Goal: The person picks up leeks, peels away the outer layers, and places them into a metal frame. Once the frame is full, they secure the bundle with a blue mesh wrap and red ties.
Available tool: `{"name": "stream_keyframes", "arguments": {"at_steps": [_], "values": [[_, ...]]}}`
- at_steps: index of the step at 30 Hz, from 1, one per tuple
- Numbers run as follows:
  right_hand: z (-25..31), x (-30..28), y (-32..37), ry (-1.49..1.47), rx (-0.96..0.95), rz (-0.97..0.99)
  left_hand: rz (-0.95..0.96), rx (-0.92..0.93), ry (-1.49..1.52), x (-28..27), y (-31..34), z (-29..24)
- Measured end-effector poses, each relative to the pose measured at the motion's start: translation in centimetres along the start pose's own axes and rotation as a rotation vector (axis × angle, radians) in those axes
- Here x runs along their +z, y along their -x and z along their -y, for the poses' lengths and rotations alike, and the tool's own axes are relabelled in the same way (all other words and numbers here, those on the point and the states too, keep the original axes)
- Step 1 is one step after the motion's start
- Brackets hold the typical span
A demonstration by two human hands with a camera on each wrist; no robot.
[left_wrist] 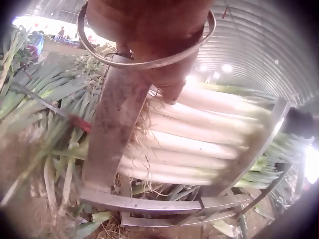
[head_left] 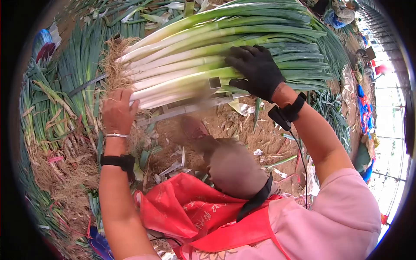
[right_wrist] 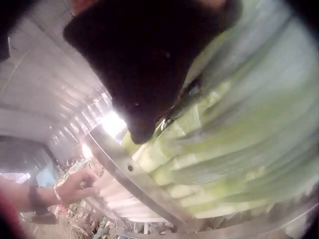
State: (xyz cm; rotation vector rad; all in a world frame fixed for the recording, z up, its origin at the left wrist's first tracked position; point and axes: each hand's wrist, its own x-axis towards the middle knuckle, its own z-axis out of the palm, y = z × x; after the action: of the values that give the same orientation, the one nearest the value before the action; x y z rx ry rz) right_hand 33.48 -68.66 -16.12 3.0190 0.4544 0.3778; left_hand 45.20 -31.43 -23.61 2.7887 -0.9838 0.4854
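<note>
A broad bundle of long leeks (head_left: 182, 56) lies across a metal frame (head_left: 186, 109), roots to the left and green leaves to the right. My bare left hand (head_left: 118, 112) is at the root end of the nearest stalks; its exact hold is unclear. My right hand (head_left: 256, 71), in a black glove, rests spread on the green part. In the left wrist view, white stalks (left_wrist: 189, 134) lie between metal uprights under the left hand (left_wrist: 154, 45). The right wrist view has the dark glove (right_wrist: 149, 64) over the leaves (right_wrist: 234, 149), its fingertips partly hidden.
More leeks (head_left: 78, 65) lie in heaps on the left, with a thin metal bar (head_left: 89, 84) among them. Leaf scraps litter the soil floor (head_left: 234, 125). Below the frame are a shoe (head_left: 194, 128) and a knee (head_left: 238, 169). Coloured bags (head_left: 364, 108) line the right side.
</note>
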Motion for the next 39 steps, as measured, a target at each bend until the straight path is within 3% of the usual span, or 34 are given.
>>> {"name": "stream_keyframes", "arguments": {"at_steps": [3, 6, 13, 18, 19, 21, 30, 31, 32, 33, 34, 35, 36, 38, 39], "values": [[0.3, 0.6, 0.0, -0.035, -0.003, -0.016, 0.076, 0.009, -0.041, -0.7, 0.0, 0.5], [-0.1, -0.3, 0.9, 0.0, 0.029, 0.047, -0.009, -0.016, 0.012, 0.1, 0.1, -0.7], [0.3, 0.6, -0.6, 0.079, -0.036, 0.046, 0.16, -0.084, -0.128, -0.4, 1.0, 0.6], [0.7, 0.2, -0.7, 0.053, -0.004, 0.141, 0.113, 0.065, 0.117, -0.9, 0.7, 2.5], [1.1, -0.7, -1.6, 0.043, 0.062, 0.248, 0.124, 0.037, 0.121, -1.4, 0.2, 2.2], [0.8, -0.2, -1.1, 0.068, 0.042, 0.241, 0.539, -0.009, -0.089, -2.4, -2.0, 1.1], [0.9, 0.4, -1.1, 0.161, -0.058, 0.135, 0.383, -0.11, -0.039, -0.4, -2.2, 0.3], [0.7, 1.0, -1.0, 0.183, 0.016, 0.152, 0.415, -0.124, -0.063, -0.4, -2.5, 0.2], [1.7, 0.0, -2.9, -0.011, 0.143, 0.253, 0.415, -0.128, -0.066, 0.6, -2.2, 0.5], [1.3, 0.4, -1.8, 0.024, -0.125, 0.019, 0.229, -0.118, 0.093, 1.9, -0.6, 1.0], [0.5, 1.1, -1.7, -0.015, -0.123, 0.053, 0.245, -0.439, 0.167, 1.6, -0.4, -0.4], [-0.5, 1.4, -1.3, 0.011, -0.143, 0.077, -0.156, -0.135, -0.132, 0.9, 1.8, 0.0], [-1.4, 0.8, -1.1, 0.021, -0.145, 0.188, -0.302, -0.152, -0.091, -0.6, 3.8, -0.3], [-2.8, 0.2, -1.1, -0.018, -0.238, 0.24, -0.249, -0.216, 0.1, -4.7, 9.2, 1.4], [-2.9, -0.8, -1.8, -0.039, -0.236, 0.185, -0.055, -0.418, 0.169, -6.7, 12.6, 2.7]]}}
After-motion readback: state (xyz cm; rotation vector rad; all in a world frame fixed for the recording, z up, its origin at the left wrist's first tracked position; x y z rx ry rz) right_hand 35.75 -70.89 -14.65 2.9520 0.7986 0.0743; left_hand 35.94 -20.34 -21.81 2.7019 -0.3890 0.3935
